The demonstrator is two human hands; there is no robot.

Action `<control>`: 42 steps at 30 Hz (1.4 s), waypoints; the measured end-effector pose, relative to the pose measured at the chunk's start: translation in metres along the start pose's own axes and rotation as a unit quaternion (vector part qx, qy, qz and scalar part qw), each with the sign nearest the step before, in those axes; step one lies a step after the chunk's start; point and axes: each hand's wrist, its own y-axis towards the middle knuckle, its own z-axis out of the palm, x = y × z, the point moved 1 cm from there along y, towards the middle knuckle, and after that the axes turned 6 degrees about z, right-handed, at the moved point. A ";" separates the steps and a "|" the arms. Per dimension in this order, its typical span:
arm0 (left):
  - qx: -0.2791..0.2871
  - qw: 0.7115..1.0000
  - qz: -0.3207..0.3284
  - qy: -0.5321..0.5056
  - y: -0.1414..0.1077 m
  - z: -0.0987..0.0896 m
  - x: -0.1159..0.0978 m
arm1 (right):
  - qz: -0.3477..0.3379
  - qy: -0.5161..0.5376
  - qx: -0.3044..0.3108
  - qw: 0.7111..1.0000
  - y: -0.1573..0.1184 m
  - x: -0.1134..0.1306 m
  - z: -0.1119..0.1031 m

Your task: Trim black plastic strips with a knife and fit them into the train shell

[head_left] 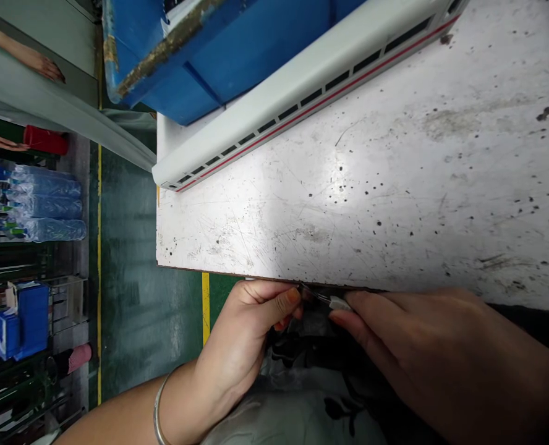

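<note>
Below the front edge of the white table [311,228], my left hand [251,327] pinches the dark end of a small thin piece between thumb and fingers. My right hand [395,334] is closed on a small pale connector-like piece [339,303], from which thin wires [318,295] run toward my left fingertips. Both hands are close together, just in front of my clothing. What lies inside the left fingertips is too small and dark to make out. A silver bangle [158,408] circles my left wrist.
A long white casing [274,93] with dark slots and a red line lies across the table, beside a blue bin [237,55]. At the left are another person's hands [42,65], a red container [46,140], wrapped bottles [47,204] and blue boxes [33,321].
</note>
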 end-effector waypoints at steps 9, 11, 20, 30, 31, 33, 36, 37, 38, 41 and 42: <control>-0.003 1.000 -0.001 0.002 0.000 0.000 -0.001 | 0.023 -0.041 -0.037 0.998 -0.002 0.006 0.002; -0.002 1.000 -0.001 0.001 0.000 0.000 -0.001 | 0.015 -0.058 -0.053 0.997 -0.001 0.007 0.002; -0.002 1.000 0.005 0.006 0.000 0.001 -0.002 | 0.018 -0.006 -0.028 0.999 0.001 0.004 0.000; -0.006 1.000 -0.001 0.005 0.000 0.002 -0.003 | 0.052 -0.043 0.007 0.998 -0.003 0.007 0.001; -0.007 1.000 -0.001 0.005 0.001 0.002 -0.003 | 0.066 -0.032 0.006 0.997 -0.002 0.008 0.002; -0.008 1.000 -0.002 0.004 0.001 0.002 -0.004 | 0.072 -0.024 -0.003 0.997 -0.001 0.010 0.001; -0.010 1.000 -0.002 0.002 0.001 0.002 -0.005 | 0.043 -0.049 -0.022 0.998 0.000 0.011 0.000; -0.011 1.000 -0.002 0.001 0.001 0.002 -0.005 | 0.032 -0.060 -0.033 0.997 0.000 0.011 0.000; -0.012 1.000 -0.002 0.000 0.001 0.002 -0.005 | 0.024 -0.070 -0.040 0.996 0.000 0.012 -0.001; -0.007 1.000 0.002 -0.004 0.000 0.002 -0.004 | 0.034 -0.076 -0.043 0.996 -0.001 0.013 -0.002; -0.004 1.000 0.004 -0.006 0.000 0.002 -0.004 | 0.041 -0.073 -0.040 0.996 0.000 0.013 -0.003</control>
